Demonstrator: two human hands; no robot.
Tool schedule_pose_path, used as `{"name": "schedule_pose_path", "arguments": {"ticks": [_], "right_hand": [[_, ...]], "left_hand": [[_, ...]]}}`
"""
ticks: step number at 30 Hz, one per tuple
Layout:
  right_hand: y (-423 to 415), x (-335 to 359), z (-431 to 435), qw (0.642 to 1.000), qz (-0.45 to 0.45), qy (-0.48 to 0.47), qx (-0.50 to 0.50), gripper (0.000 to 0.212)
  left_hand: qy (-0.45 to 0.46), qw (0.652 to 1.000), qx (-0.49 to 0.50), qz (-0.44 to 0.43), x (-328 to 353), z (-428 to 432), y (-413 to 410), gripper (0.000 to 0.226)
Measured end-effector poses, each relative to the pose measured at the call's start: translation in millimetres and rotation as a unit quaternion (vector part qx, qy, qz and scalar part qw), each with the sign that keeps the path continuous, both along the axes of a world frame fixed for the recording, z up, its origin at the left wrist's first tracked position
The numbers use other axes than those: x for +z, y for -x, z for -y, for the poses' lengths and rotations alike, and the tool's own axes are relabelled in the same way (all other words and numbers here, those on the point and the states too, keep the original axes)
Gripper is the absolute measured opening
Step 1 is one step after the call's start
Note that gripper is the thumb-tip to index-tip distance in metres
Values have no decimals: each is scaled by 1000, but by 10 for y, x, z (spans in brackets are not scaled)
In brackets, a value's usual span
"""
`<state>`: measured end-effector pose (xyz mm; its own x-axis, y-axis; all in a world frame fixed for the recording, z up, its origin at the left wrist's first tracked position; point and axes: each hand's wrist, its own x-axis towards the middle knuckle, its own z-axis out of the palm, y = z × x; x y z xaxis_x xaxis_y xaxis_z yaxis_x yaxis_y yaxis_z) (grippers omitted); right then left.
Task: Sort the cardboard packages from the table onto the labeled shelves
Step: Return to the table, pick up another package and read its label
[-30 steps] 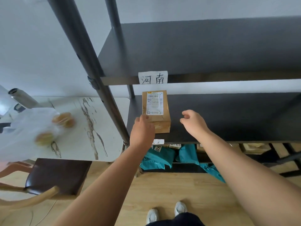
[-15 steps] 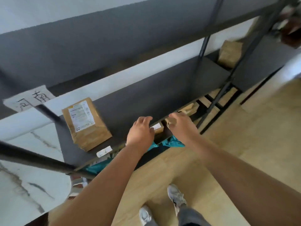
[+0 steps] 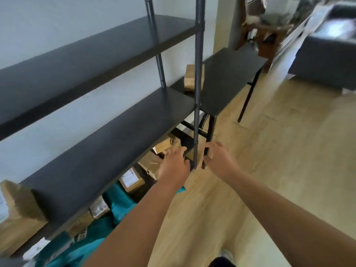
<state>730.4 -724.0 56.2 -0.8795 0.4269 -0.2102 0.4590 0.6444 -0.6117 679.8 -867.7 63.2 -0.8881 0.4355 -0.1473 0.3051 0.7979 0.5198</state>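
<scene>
My left hand (image 3: 175, 165) and my right hand (image 3: 218, 159) hang empty with fingers apart, in front of the dark shelf unit's right end. The brown cardboard package (image 3: 17, 211) with a white label lies on the middle shelf (image 3: 107, 143) at the far left edge of view. Another cardboard package (image 3: 189, 78) stands on the black table (image 3: 229, 78) behind the shelf's front post (image 3: 197, 93). Several cardboard boxes (image 3: 133, 180) and teal bags (image 3: 119, 201) fill the bottom level under the shelf.
An upper shelf (image 3: 81, 54) runs above the middle one. Wooden floor (image 3: 269, 170) stretches to the right. A grey sofa (image 3: 325, 60) and a wooden cabinet (image 3: 258, 35) stand at the far right, blurred. My shoe (image 3: 226, 253) shows at the bottom.
The view has swung right along the shelf. Both hands have left the labelled package, which now sits far left, and they hang empty near the right post. The table has come into view.
</scene>
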Motion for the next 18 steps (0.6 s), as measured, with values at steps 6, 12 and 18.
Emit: {"name": "schedule_pose_path", "arguments": {"ticks": [6, 12, 18], "right_hand": [[-199, -14, -1134, 997, 6, 27, -76, 51], [-103, -86, -1905, 992, 16, 53, -116, 50], [539, -183, -2551, 990, 11, 58, -127, 50]], "left_hand": [[-35, 999, -32, 9, -60, -1124, -64, 41], [-43, 998, -42, 11, -207, -1879, 244, 48], [-51, 998, -42, 21, -380, -2626, 902, 46]]}}
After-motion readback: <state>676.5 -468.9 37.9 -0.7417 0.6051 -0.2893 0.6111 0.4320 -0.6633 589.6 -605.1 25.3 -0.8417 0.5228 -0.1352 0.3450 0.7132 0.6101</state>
